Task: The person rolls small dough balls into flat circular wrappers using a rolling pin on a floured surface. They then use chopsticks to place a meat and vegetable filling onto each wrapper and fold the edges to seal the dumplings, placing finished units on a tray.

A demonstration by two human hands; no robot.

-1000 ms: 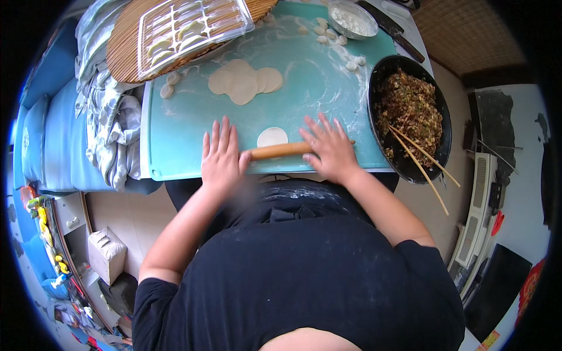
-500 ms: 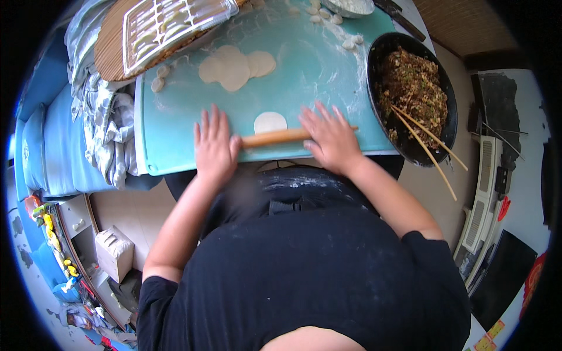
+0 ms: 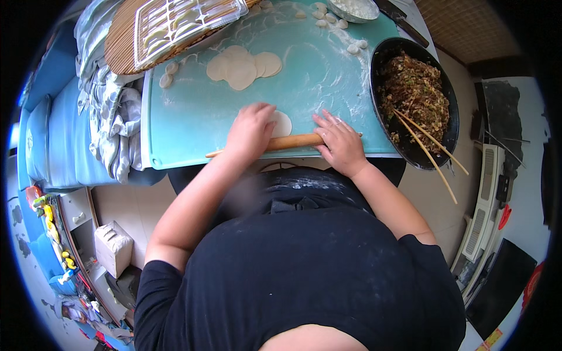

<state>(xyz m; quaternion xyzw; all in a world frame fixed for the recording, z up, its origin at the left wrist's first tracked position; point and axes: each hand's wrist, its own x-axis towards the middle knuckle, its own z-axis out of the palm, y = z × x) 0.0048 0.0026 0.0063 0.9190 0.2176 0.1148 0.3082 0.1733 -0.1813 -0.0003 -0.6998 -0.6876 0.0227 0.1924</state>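
A round dough wrapper (image 3: 282, 123) lies on the turquoise board (image 3: 193, 126) near its front edge. My left hand (image 3: 252, 131) reaches over the rolling pin, fingers closed at the wrapper's left edge; its fingertips are partly hidden. The wooden rolling pin (image 3: 293, 141) lies crosswise, just in front of the wrapper, its tapered left end showing beyond my left wrist. Over the pin's right part is my right hand (image 3: 341, 143), thumb on the near side and fingers on the far side. Several rolled wrappers (image 3: 241, 73) overlap farther back.
A black pan (image 3: 374, 96) of minced filling (image 3: 413, 88) with chopsticks (image 3: 430, 151) stands at right. Small dough pieces (image 3: 166, 79) lie at left, others far right by a flour bowl (image 3: 357, 10). A knife (image 3: 404, 23) lies behind. A plastic tray (image 3: 175, 29) of dumplings sits on a woven mat (image 3: 120, 50).
My left hand has come off the board, moving right to the wrapper's edge with its fingers drawn in. My right hand stays on the rolling pin. The whole view has shifted slightly.
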